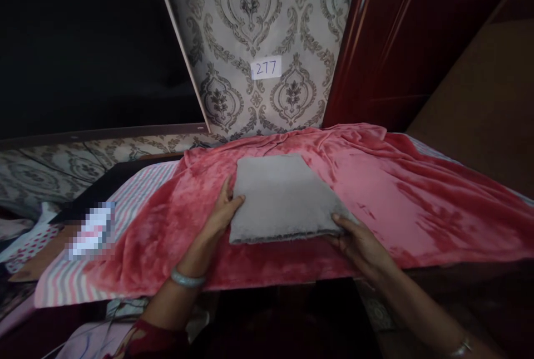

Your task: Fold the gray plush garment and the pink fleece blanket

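Note:
A folded grey fleece cloth point(281, 195) lies flat on a red plush blanket point(417, 192) that covers a raised surface. My left hand point(223, 211) grips the cloth's left edge, thumb on top and fingers under it. My right hand point(361, 242) holds the near right corner, thumb on the cloth's front edge. A silver bangle sits on my left wrist.
A striped pink and white sheet point(137, 186) shows under the blanket at the left. Patterned wallpaper with a label reading 277 point(266, 68) stands behind. A dark red door point(400, 42) is at the right, a dark screen point(83, 42) at the left.

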`<action>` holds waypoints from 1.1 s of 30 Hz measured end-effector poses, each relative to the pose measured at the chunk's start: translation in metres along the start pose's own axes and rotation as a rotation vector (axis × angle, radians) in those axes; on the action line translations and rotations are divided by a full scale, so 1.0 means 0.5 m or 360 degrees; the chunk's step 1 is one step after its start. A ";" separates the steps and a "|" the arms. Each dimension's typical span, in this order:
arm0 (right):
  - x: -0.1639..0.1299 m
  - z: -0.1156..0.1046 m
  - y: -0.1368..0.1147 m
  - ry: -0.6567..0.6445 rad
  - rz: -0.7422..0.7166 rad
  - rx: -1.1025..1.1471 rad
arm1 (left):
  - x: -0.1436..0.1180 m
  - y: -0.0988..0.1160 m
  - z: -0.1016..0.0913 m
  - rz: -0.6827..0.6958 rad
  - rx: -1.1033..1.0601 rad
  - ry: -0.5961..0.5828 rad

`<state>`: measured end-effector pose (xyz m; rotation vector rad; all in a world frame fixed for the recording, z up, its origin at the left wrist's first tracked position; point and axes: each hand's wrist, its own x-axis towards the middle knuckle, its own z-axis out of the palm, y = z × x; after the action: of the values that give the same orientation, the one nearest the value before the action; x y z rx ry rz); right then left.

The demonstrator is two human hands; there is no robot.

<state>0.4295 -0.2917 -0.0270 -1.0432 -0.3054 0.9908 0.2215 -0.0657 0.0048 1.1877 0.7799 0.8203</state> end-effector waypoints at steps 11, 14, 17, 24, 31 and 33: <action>-0.021 -0.127 -0.065 -0.0028 -0.0183 -0.1407 | -0.094 -0.025 -0.017 0.0725 0.1011 0.0030; 0.026 -0.077 -0.082 -0.0038 -0.0835 -0.1755 | -0.137 -0.047 0.052 0.0985 0.1295 -0.0614; 0.086 0.005 -0.064 -0.0598 -0.1067 -0.1897 | -0.164 -0.081 0.108 0.1216 0.1480 -0.1028; 0.251 0.092 -0.018 -0.1474 -0.1001 -0.2679 | -0.174 -0.155 0.122 0.1282 0.2051 -0.1144; 0.446 0.089 -0.059 -0.1113 -0.1033 -0.2912 | -0.158 -0.196 0.108 0.1718 0.2264 -0.0984; 0.504 0.081 -0.068 -0.1025 -0.0934 -0.2899 | -0.148 -0.210 0.109 0.1882 0.2301 -0.0884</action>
<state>0.5614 -0.0706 -0.0344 -1.9554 -2.1714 0.2357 0.2461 -0.1734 -0.0803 3.1569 -0.0221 0.6774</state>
